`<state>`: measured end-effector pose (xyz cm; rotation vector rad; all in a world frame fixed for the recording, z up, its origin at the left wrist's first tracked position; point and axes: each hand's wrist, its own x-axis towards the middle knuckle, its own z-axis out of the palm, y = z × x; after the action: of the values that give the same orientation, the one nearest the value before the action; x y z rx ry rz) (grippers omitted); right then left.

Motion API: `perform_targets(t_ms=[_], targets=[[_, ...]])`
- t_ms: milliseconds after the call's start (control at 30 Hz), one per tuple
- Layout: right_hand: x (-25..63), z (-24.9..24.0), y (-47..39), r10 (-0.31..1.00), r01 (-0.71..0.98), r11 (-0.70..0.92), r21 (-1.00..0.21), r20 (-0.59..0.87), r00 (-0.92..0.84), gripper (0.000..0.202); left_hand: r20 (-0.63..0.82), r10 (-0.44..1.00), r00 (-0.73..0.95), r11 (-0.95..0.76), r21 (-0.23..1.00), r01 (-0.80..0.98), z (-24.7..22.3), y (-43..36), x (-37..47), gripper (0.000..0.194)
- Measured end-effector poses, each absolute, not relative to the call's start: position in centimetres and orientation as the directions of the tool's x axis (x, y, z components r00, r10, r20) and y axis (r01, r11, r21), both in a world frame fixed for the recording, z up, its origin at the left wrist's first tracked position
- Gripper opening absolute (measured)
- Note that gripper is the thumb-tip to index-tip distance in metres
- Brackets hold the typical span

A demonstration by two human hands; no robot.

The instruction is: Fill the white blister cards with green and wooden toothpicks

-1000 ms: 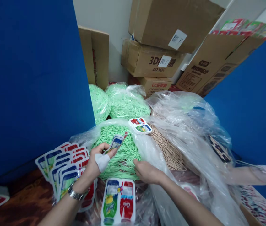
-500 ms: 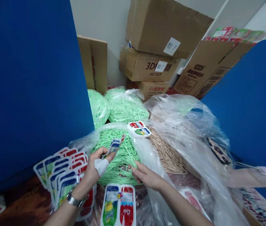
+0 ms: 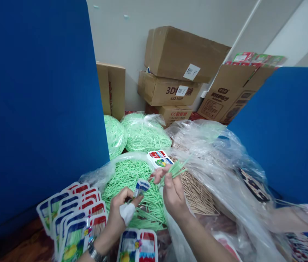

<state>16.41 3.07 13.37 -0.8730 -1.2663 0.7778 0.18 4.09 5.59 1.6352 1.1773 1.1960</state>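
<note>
My left hand (image 3: pixel 118 209), with a white wrap (image 3: pixel 127 213) about the thumb base, is closed on a small printed sachet (image 3: pixel 142 186) in blue and white. My right hand (image 3: pixel 173 194) is raised and pinches a bunch of thin green sticks (image 3: pixel 178 168). Below both hands lies an open clear bag of loose green sticks (image 3: pixel 123 176). Brown sticks (image 3: pixel 197 191) fill another open bag to its right. A red and blue two-part pack (image 3: pixel 158 157) rests behind my right hand, partly hidden by it. Nearest me lies another two-part pack (image 3: pixel 138 245), cut off by the frame's bottom.
Several overlapping filled packs (image 3: pixel 73 218) lie at the left. Tied bags of green sticks (image 3: pixel 147 134) stand behind, before stacked cardboard boxes (image 3: pixel 181 54). Blue panels (image 3: pixel 39 102) rise on both sides. Loose clear plastic (image 3: pixel 224 174) spreads on the right.
My right hand has lifted up and to the right out of the green sticks, bringing a bunch with it. The left hand still holds the sachet, now lower in view; the camera has tilted up.
</note>
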Motion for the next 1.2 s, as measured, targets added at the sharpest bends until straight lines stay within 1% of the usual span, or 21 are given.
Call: perform_targets(t_ms=[67, 133, 300, 500, 600, 700, 767, 1000, 1033, 1133, 1200], targets=[[15.4, 13.6, 3.6, 0.852, 0.009, 0.49, -0.872, 0.481, 0.207, 0.016, 0.249, 0.955, 0.16, -0.281, 0.934, 0.222, 5.9, 3.6, 0.7, 0.029], [14.7, 13.6, 3.9, 0.839, 0.072, 0.49, -0.869, 0.493, 0.23, 0.018, 0.256, 0.95, 0.179, -0.293, 0.93, 0.224, 6.3, 3.3, 1.0, 0.028], [14.2, 13.2, 3.8, 0.804, 0.222, 0.518, -0.826, 0.559, 0.202, 0.02, 0.325, 0.927, 0.188, -0.364, 0.898, 0.246, 6.9, 3.0, 1.2, 0.025], [13.7, 11.7, 3.2, 0.822, 0.351, 0.452, -0.82, 0.536, 0.192, 0.021, 0.348, 0.922, 0.168, -0.379, 0.9, 0.216, 7.2, 3.0, 1.4, 0.023], [13.9, 11.4, 3.1, 0.84, 0.451, 0.422, -0.786, 0.526, 0.131, 0.022, 0.383, 0.907, 0.176, -0.414, 0.887, 0.203, 7.2, 3.3, 1.3, 0.022], [14.6, 11.7, 3.0, 0.871, 0.545, 0.414, -0.729, 0.491, -0.006, 0.026, 0.431, 0.884, 0.184, -0.464, 0.859, 0.218, 7.0, 3.6, 0.9, 0.021], [15.0, 12.3, 3.0, 0.879, 0.577, 0.43, -0.695, 0.467, -0.094, 0.026, 0.453, 0.873, 0.181, -0.485, 0.845, 0.225, 6.8, 3.6, 0.7, 0.021], [16.4, 14.2, 3.2, 0.897, 0.592, 0.441, -0.675, 0.351, -0.268, 0.039, 0.459, 0.866, 0.199, -0.496, 0.842, 0.214, 6.7, 3.6, -0.9, 0.017], [16.7, 14.2, 3.5, 0.899, 0.571, 0.437, -0.695, 0.351, -0.261, 0.041, 0.459, 0.866, 0.196, -0.495, 0.843, 0.211, 6.7, 3.7, -1.2, 0.016], [17.7, 13.6, 4.4, 0.919, 0.489, 0.391, -0.78, 0.36, -0.161, 0.042, 0.442, 0.877, 0.186, -0.474, 0.858, 0.196, 6.9, 3.7, -2.0, 0.014], [18.0, 12.6, 5.1, 0.941, 0.396, 0.339, -0.854, 0.308, -0.141, 0.037, 0.404, 0.897, 0.181, -0.434, 0.884, 0.174, 7.0, 3.6, -2.3, 0.016]])
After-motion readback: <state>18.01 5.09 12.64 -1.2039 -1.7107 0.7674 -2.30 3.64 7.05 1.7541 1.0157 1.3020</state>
